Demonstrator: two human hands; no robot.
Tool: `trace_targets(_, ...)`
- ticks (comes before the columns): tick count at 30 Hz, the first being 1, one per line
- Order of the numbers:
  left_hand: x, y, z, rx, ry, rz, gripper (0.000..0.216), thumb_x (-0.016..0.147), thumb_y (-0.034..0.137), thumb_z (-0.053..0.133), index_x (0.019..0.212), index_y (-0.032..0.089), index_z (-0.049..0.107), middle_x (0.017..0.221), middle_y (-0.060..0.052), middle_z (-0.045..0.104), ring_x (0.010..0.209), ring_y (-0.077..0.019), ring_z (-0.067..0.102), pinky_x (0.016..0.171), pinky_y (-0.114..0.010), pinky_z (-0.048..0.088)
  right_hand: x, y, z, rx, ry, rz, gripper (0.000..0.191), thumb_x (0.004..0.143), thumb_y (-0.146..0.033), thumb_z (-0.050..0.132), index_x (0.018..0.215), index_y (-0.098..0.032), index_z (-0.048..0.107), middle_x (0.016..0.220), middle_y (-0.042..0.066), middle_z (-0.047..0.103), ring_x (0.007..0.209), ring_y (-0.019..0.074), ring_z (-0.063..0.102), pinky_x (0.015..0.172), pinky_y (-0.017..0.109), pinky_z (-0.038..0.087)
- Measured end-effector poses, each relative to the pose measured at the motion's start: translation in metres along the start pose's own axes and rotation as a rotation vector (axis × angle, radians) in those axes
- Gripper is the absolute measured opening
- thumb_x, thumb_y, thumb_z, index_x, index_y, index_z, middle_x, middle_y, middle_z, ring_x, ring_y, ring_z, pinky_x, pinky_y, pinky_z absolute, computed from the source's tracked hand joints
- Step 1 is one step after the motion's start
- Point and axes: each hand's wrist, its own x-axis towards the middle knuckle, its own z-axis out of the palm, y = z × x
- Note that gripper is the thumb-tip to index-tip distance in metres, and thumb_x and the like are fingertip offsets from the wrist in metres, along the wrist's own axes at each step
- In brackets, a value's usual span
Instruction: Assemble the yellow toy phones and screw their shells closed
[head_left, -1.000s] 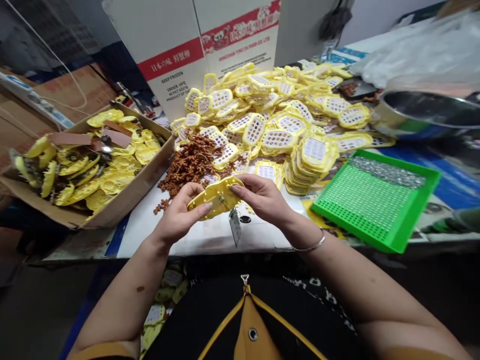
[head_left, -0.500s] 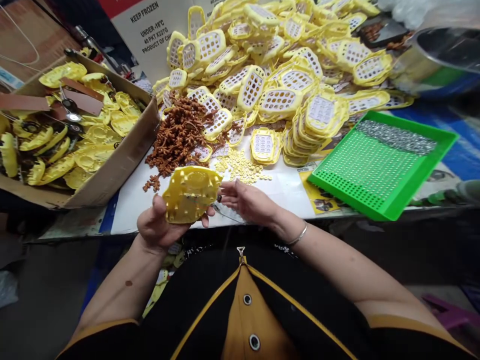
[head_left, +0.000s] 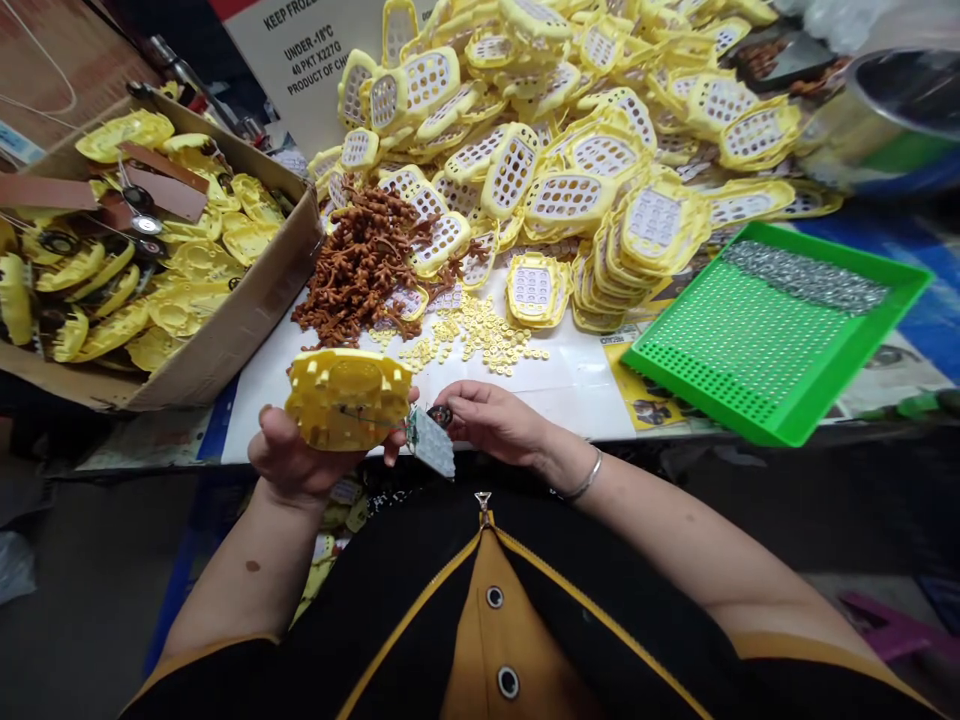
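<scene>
Gripping yellow shell (head_left: 349, 398), left hand (head_left: 300, 462)

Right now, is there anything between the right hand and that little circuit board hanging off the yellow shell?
Nothing visible. The right hand sits just beside the small circuit board, its fingertips at a small round part next to it. The board dangles below the yellow shell, which the left hand holds at the table's front edge.

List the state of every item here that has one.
left hand: gripping the yellow shell
right hand: fingers pinching a small black part
circuit board: dangling by the shell
cardboard box: open, filled
green tray: tilted, partly loaded
</scene>
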Motion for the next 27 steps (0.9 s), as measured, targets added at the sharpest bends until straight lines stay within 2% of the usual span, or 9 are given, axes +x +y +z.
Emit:
trace_targets(4, -0.004, -0.004, -0.006, -0.007, -0.029, 0.008, 0.058, 0.061, 0.065, 0.071, 0.103, 0.025, 0.068, 0.091, -0.012, 0.074, 0.064, -0.0270, 0.067, 0.049, -0.037, 0.052, 0.002, 0.003, 0.002, -0.033, 0.004, -0.016, 0.037, 0.056, -0.038, 0.087, 0.083, -0.019, 0.069, 0.073, -0.004, 0.067, 0.060, 0.0063, 0.057, 0.066, 0.023, 0.050)
trace_targets(6, -0.006, -0.005, -0.008, 0.003, -0.022, 0.031, 0.059, 0.062, 0.064, 0.070, 0.105, 0.025, 0.068, 0.094, -0.012, 0.074, 0.068, -0.0286, 0.068, 0.052, -0.038, 0.053, 0.003, 0.003, 0.002, -0.090, 0.050, -0.106, 0.037, 0.058, -0.040, 0.086, 0.086, -0.021, 0.071, 0.079, -0.003, 0.069, 0.066, 0.0076, 0.060, 0.071, 0.025, 0.051)
trace_targets(8, -0.008, -0.007, -0.009, 0.019, 0.006, 0.066, 0.060, 0.063, 0.059, 0.073, 0.110, 0.024, 0.066, 0.098, -0.013, 0.073, 0.074, -0.0299, 0.069, 0.057, -0.039, 0.054, 0.002, 0.000, -0.001, -0.282, 0.148, -0.322, 0.034, 0.065, -0.043, 0.081, 0.090, -0.022, 0.071, 0.087, 0.000, 0.070, 0.077, 0.0108, 0.063, 0.078, 0.029, 0.052)
trace_targets(11, -0.010, -0.009, -0.008, 0.054, 0.077, 0.097, 0.067, 0.061, 0.050, 0.077, 0.119, 0.021, 0.062, 0.104, -0.014, 0.072, 0.081, -0.0295, 0.069, 0.067, -0.039, 0.053, -0.004, -0.009, -0.005, -0.706, 0.309, -0.722, 0.026, 0.079, -0.041, 0.070, 0.096, -0.023, 0.071, 0.094, 0.005, 0.069, 0.088, 0.0152, 0.064, 0.083, 0.034, 0.053)
trace_targets(15, -0.008, -0.016, -0.005, 0.068, 0.113, 0.054, 0.060, 0.066, 0.049, 0.075, 0.115, 0.017, 0.065, 0.114, -0.017, 0.069, 0.085, -0.0279, 0.067, 0.072, -0.037, 0.051, -0.018, -0.023, -0.003, -1.063, 0.383, -1.020, 0.019, 0.088, -0.028, 0.060, 0.105, -0.024, 0.068, 0.097, 0.006, 0.069, 0.090, 0.0165, 0.065, 0.080, 0.034, 0.056)
trace_targets(18, -0.007, -0.026, -0.003, 0.048, 0.056, 0.001, 0.051, 0.070, 0.051, 0.071, 0.105, 0.014, 0.070, 0.109, -0.017, 0.070, 0.086, -0.0279, 0.067, 0.075, -0.037, 0.051, -0.027, -0.031, 0.007, -1.299, 0.324, -1.241, 0.028, 0.088, -0.017, 0.058, 0.114, -0.026, 0.063, 0.100, 0.007, 0.069, 0.093, 0.0179, 0.066, 0.078, 0.035, 0.057)
trace_targets(22, -0.005, -0.039, 0.001, -0.021, 0.000, -0.052, 0.046, 0.070, 0.050, 0.072, 0.099, 0.015, 0.072, 0.090, -0.011, 0.073, 0.083, -0.0269, 0.068, 0.078, -0.038, 0.051, -0.031, -0.038, 0.023, -1.558, 0.160, -1.530, 0.036, 0.085, -0.009, 0.057, 0.117, -0.025, 0.060, 0.098, 0.006, 0.073, 0.089, 0.0182, 0.068, 0.076, 0.036, 0.056)
trace_targets(24, -0.004, -0.043, 0.005, -0.065, 0.000, -0.067, 0.043, 0.068, 0.048, 0.074, 0.097, 0.017, 0.073, 0.087, -0.009, 0.074, 0.084, -0.0260, 0.068, 0.083, -0.038, 0.051, -0.029, -0.040, 0.027, -1.606, 0.113, -1.582, 0.034, 0.087, -0.010, 0.054, 0.116, -0.026, 0.060, 0.096, 0.004, 0.074, 0.089, 0.0177, 0.069, 0.078, 0.037, 0.056)
trace_targets(27, -0.001, -0.047, 0.010, -0.128, 0.027, -0.080, 0.045, 0.067, 0.051, 0.074, 0.098, 0.018, 0.072, 0.092, -0.008, 0.074, 0.097, -0.0288, 0.066, 0.094, -0.041, 0.047, -0.025, -0.042, 0.026, -1.595, 0.068, -1.552, 0.032, 0.090, -0.012, 0.050, 0.116, -0.027, 0.061, 0.096, 0.005, 0.074, 0.091, 0.0171, 0.069, 0.078, 0.035, 0.057)
